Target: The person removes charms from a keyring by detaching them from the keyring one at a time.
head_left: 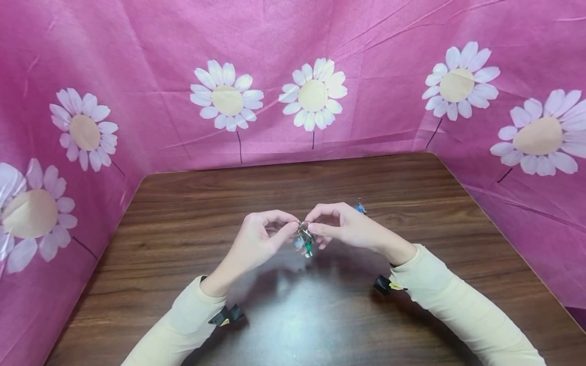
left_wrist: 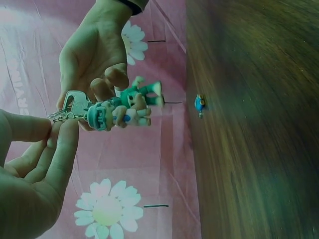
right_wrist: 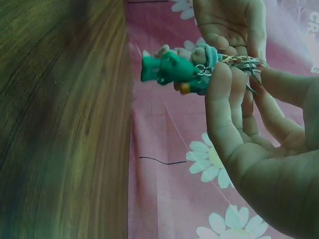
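Observation:
Held up over the table, a bunch of keyring figurines hangs between both hands. My left hand (head_left: 256,236) pinches the metal rings (right_wrist: 251,64) and a chain at the top between thumb and fingertips. From the other side, my right hand (head_left: 354,229) pinches the same cluster of rings. A silver key (left_wrist: 77,102) hangs with them. Below dangle a green figurine (right_wrist: 174,68) and a pale figurine with a teal cap (left_wrist: 102,117). Fingers partly hide the rings.
A small blue keychain figure (head_left: 359,208) with a metal ring lies on the brown wooden table (head_left: 183,203), beyond the right hand. Pink cloth (head_left: 160,51) printed with white daisies surrounds the table at the back and sides.

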A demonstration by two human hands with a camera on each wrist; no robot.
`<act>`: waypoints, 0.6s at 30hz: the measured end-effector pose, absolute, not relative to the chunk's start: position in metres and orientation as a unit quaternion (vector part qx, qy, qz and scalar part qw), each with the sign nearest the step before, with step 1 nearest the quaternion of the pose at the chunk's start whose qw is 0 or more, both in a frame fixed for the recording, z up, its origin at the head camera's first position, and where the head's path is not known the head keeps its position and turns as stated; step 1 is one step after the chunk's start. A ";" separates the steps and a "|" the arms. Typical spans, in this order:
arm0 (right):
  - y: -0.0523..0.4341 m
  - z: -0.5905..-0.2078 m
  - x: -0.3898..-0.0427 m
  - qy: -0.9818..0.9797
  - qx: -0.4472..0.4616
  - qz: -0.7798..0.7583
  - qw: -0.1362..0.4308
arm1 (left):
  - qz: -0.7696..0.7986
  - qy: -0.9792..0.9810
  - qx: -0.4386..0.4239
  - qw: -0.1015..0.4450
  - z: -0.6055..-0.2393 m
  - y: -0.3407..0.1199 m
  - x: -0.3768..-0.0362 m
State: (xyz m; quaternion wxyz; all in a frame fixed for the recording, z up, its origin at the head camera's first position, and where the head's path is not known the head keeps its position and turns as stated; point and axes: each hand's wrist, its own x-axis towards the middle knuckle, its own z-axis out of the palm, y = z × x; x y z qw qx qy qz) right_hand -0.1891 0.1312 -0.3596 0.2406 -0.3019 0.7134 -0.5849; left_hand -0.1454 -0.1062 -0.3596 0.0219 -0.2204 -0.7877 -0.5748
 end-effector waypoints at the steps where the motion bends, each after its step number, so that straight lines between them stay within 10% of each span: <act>1: 0.131 -0.360 -0.189 0.711 -0.303 -0.585 0.246 | -0.574 -0.788 -0.219 0.023 -0.359 -0.106 -0.145; 18: 0.125 -0.363 -0.189 0.695 -0.291 -0.626 0.200 | -0.565 -0.796 -0.218 0.018 -0.362 -0.105 -0.145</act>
